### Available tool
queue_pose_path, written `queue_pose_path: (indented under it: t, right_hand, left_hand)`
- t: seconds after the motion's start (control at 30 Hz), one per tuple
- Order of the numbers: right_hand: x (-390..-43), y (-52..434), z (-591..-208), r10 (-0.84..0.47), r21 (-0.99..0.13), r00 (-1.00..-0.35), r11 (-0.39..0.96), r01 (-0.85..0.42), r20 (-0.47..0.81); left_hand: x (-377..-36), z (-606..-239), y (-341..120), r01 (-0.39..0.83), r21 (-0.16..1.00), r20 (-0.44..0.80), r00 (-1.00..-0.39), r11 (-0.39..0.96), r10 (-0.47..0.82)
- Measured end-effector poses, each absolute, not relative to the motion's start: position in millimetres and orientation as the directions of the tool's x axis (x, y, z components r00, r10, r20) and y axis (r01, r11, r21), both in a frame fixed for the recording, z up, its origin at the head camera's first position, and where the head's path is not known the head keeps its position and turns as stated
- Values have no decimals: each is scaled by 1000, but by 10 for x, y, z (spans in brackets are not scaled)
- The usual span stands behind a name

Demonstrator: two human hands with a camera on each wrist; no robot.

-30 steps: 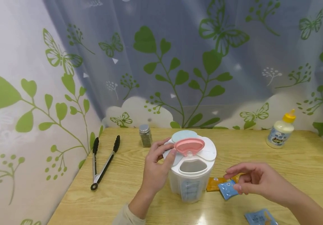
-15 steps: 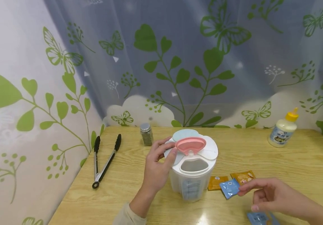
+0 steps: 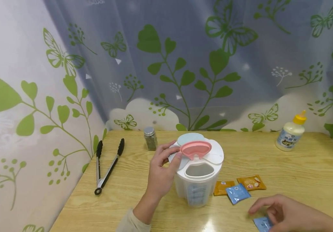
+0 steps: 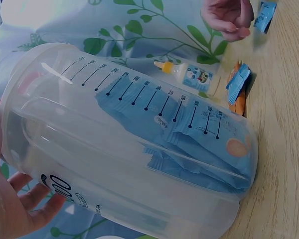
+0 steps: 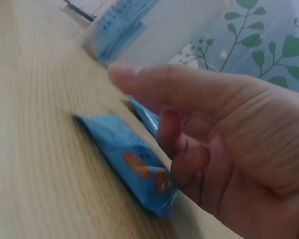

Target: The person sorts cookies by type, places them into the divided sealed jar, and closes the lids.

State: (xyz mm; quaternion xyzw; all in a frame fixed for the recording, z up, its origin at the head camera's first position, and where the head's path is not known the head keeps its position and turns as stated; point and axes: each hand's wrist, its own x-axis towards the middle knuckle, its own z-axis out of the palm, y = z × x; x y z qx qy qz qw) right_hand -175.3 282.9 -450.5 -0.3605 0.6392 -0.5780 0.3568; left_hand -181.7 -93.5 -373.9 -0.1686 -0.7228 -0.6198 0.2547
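Nearest the table's (image 3: 314, 174) front edge, the right hand (image 3: 291, 216) hovers low over a blue packet (image 3: 261, 223), its fingers loosely curled and touching the packet's far end; whether they have actually pinched it I cannot tell. The right wrist view shows what the head view cuts off — the packet (image 5: 127, 159) lies flat on the wood, its long axis running away from the hand toward the container (image 5: 139, 30). A little farther in, a second blue packet (image 3: 237, 193) and two orange packets (image 3: 251, 182) lie close together just right of the container (image 3: 196, 180), with bare wood behind them as far as the white bottle (image 3: 291, 133). The container stands upright, its pink flap (image 3: 196, 149) raised over an open hole; the left hand (image 3: 161, 175) grips its side, thumb on the lid. Only the left wrist view shows blue packets stacked inside (image 4: 189, 144). Left of it lie black-tipped tongs (image 3: 106, 167), pointing away, and a small spice jar (image 3: 150, 138) near the curtain (image 3: 183, 64).
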Motion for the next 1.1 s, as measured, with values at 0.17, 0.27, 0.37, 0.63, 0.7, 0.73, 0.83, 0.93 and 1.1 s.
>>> queue_pose_path:
  t: [0.17,0.27,0.37,0.63,0.7,0.73,0.83,0.93,1.1]
  right_hand:
    - [-1791,2897,-4574,-875,-991,-483,103,-90,-47]
    - [-1818,2924,-4570,-868,-975,-494,153,-163,-54]
    - [-1854,2922,-4554,-855,-951,-514,216,-220,-75]
    - [-1872,2906,-4555,-821,-916,-562,296,-271,-99]
    - [-1874,2901,-4565,-815,-903,-574,306,-303,-84]
    - [-1877,2896,-4569,-810,-893,-581,315,-323,-76]
    - [-1880,2892,-4575,-797,-875,-600,334,-350,-64]
    - [-1888,2891,-4586,-794,-888,-606,319,-331,-59]
    - [-1952,2892,-4615,-813,-943,-582,201,-265,-10]
  left_hand:
    - [-1808,-3738,-930,564,808,581,-811,169,-70]
    - [-1808,-3738,-928,558,811,576,-815,175,-71]
    - [-1797,-3717,-931,548,817,567,-821,181,-76]
    - [-1649,-3481,-889,526,832,544,-835,176,-81]
    - [-1627,-3444,-883,515,838,535,-841,178,-83]
    - [-1621,-3434,-881,513,839,533,-842,179,-83]
    - [-1614,-3430,-880,515,839,533,-842,175,-82]
    - [-1652,-3495,-896,526,833,543,-836,171,-78]
    - [-1778,-3687,-931,549,818,566,-821,171,-72]
